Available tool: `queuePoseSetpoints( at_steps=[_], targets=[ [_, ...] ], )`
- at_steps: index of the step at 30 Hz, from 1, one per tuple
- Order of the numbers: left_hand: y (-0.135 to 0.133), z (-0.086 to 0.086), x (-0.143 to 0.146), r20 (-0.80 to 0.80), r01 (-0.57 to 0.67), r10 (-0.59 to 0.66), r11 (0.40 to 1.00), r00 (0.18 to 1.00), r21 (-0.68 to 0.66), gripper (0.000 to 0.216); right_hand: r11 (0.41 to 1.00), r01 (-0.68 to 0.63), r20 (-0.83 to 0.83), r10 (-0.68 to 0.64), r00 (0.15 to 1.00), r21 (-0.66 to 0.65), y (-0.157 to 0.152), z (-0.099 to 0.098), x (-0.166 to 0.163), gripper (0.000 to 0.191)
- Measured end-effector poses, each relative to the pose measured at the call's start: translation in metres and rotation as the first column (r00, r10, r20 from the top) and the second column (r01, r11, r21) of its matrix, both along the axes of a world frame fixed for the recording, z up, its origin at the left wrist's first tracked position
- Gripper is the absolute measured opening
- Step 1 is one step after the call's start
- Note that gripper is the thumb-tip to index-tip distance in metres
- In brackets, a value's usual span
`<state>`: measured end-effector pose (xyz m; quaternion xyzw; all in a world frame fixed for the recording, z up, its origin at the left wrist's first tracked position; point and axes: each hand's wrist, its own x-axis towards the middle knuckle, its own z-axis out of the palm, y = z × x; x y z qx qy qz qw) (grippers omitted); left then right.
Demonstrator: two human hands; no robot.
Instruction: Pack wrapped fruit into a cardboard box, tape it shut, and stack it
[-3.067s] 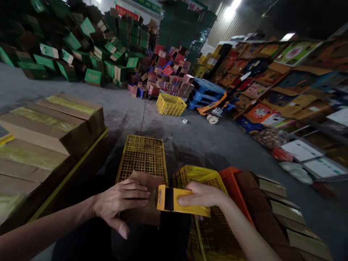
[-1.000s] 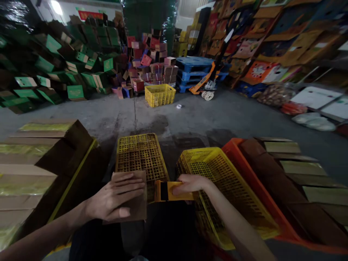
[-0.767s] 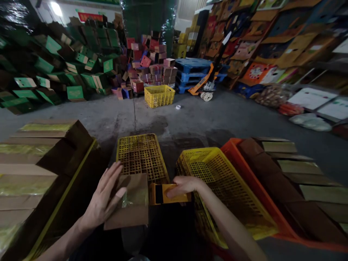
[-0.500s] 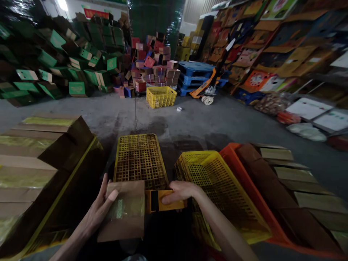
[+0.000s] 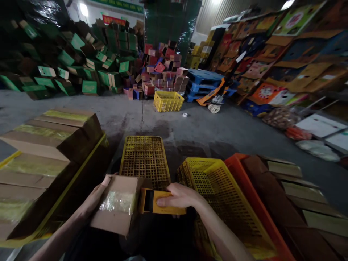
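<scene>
One small cardboard box (image 5: pixel 116 204) is held low in the view, just in front of the person's body and at the near edge of an upturned yellow crate (image 5: pixel 144 159). The box is plain brown and roughly cubic, tilted so that its top faces the camera. A strip of clear tape (image 5: pixel 118 201) lies across the closed top flaps and glints pale yellow-green.

The left hand (image 5: pixel 94 197) grips the box by its left side. The thumb lies at the far left corner of the top; the remaining fingers are hidden under the box. The right hand (image 5: pixel 179 197) is closed over a yellow tape dispenser (image 5: pixel 156 202), fingers curled across its upper face. The dispenser's black front end touches the right edge of the box.

No print or label is visible on the box. Small dark markings on the dispenser are too small to read. On the far wall, a red banner (image 5: pixel 114 20) and a green sign (image 5: pixel 122 5) carry writing that cannot be read.

A second yellow crate (image 5: pixel 217 195) stands just right of the hands, beside an orange crate (image 5: pixel 261 214). Taped cartons (image 5: pixel 46 145) are stacked at the left.
</scene>
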<state>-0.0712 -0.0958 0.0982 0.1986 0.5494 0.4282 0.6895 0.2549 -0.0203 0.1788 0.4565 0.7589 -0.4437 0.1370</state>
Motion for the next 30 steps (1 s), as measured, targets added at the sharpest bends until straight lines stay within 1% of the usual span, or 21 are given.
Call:
queuePoseSetpoints(
  at_steps=[2, 4, 7, 8, 10, 12, 14, 15, 16, 18, 19, 21, 23, 24, 25, 26, 27, 28, 29, 30],
  targets=[
    [0.010, -0.001, 0.002, 0.062, 0.007, -0.010, 0.998, 0.998, 0.063, 0.064, 0.998, 0.058, 0.048, -0.057, 0.997, -0.023, -0.002, 0.015, -0.001, 0.059],
    [0.020, -0.005, 0.004, 0.135, 0.028, -0.040, 0.996, 0.990, 0.090, 0.066, 0.987, 0.124, 0.048, -0.119, 0.992, -0.103, -0.004, 0.029, -0.003, 0.059],
    [0.034, -0.017, 0.008, 0.242, 0.070, -0.071, 0.997, 0.968, 0.014, 0.072, 0.956, 0.175, -0.027, -0.187, 0.982, -0.234, -0.003, 0.040, -0.008, 0.056],
    [0.038, -0.023, 0.010, 0.282, 0.083, -0.078, 0.997, 0.956, -0.004, 0.074, 0.948, 0.181, -0.041, -0.198, 0.979, -0.262, -0.001, 0.040, -0.010, 0.055],
    [0.043, -0.039, 0.012, 0.374, 0.120, -0.117, 0.993, 0.920, 0.014, 0.076, 0.933, 0.194, -0.028, -0.212, 0.977, -0.304, 0.006, 0.034, -0.016, 0.052],
    [0.047, -0.059, 0.012, 0.429, 0.154, -0.154, 0.987, 0.890, 0.035, 0.080, 0.913, 0.212, 0.010, -0.223, 0.975, -0.348, 0.014, 0.022, -0.024, 0.049],
    [0.049, -0.083, 0.008, 0.433, 0.165, -0.175, 0.984, 0.885, 0.060, 0.085, 0.888, 0.228, 0.038, -0.232, 0.972, -0.398, 0.022, 0.006, -0.033, 0.046],
    [0.051, -0.095, 0.004, 0.413, 0.163, -0.187, 0.982, 0.892, 0.093, 0.088, 0.877, 0.235, 0.044, -0.238, 0.970, -0.420, 0.025, -0.002, -0.039, 0.046],
    [0.053, -0.106, 0.000, 0.359, 0.166, -0.198, 0.979, 0.912, 0.119, 0.092, 0.869, 0.244, 0.047, -0.248, 0.968, -0.430, 0.029, -0.010, -0.045, 0.045],
    [0.059, -0.126, -0.012, 0.118, 0.154, -0.171, 0.978, 0.978, 0.140, 0.099, 0.869, 0.264, 0.052, -0.267, 0.962, -0.418, 0.036, -0.024, -0.062, 0.044],
    [0.062, -0.133, -0.020, 0.044, 0.124, -0.132, 0.981, 0.990, 0.150, 0.098, 0.875, 0.269, 0.057, -0.269, 0.961, -0.402, 0.040, -0.030, -0.073, 0.044],
    [0.065, -0.141, -0.035, -0.068, 0.057, -0.044, 0.979, 0.997, 0.195, 0.096, 0.892, 0.259, 0.072, -0.250, 0.965, -0.370, 0.047, -0.038, -0.095, 0.044],
    [0.064, -0.139, -0.050, -0.125, -0.002, 0.036, 0.965, 0.992, 0.262, 0.091, 0.909, 0.232, 0.096, -0.212, 0.973, -0.347, 0.054, -0.044, -0.117, 0.046],
    [0.060, -0.136, -0.056, -0.161, -0.009, 0.062, 0.950, 0.985, 0.311, 0.088, 0.916, 0.221, 0.113, -0.194, 0.974, -0.335, 0.057, -0.045, -0.125, 0.047],
    [0.055, -0.132, -0.060, -0.221, 0.023, 0.068, 0.924, 0.973, 0.382, 0.083, 0.922, 0.214, 0.129, -0.181, 0.975, -0.323, 0.059, -0.046, -0.132, 0.047],
    [0.050, -0.127, -0.064, -0.312, 0.104, 0.054, 0.878, 0.948, 0.467, 0.077, 0.928, 0.210, 0.142, -0.174, 0.975, -0.309, 0.061, -0.046, -0.137, 0.046],
    [0.043, -0.123, -0.066, -0.434, 0.234, 0.032, 0.805, 0.900, 0.545, 0.070, 0.932, 0.210, 0.149, -0.172, 0.974, -0.294, 0.063, -0.046, -0.139, 0.046],
    [0.036, -0.118, -0.066, -0.573, 0.397, 0.020, 0.700, 0.820, 0.593, 0.065, 0.936, 0.211, 0.150, -0.174, 0.973, -0.281, 0.063, -0.046, -0.140, 0.046],
    [0.030, -0.115, -0.066, -0.703, 0.563, 0.031, 0.575, 0.710, 0.594, 0.062, 0.939, 0.212, 0.148, -0.177, 0.973, -0.271, 0.064, -0.046, -0.139, 0.046],
    [0.025, -0.112, -0.064, -0.803, 0.698, 0.066, 0.455, 0.593, 0.553, 0.062, 0.940, 0.213, 0.147, -0.178, 0.973, -0.266, 0.063, -0.045, -0.138, 0.047]
  ],
)
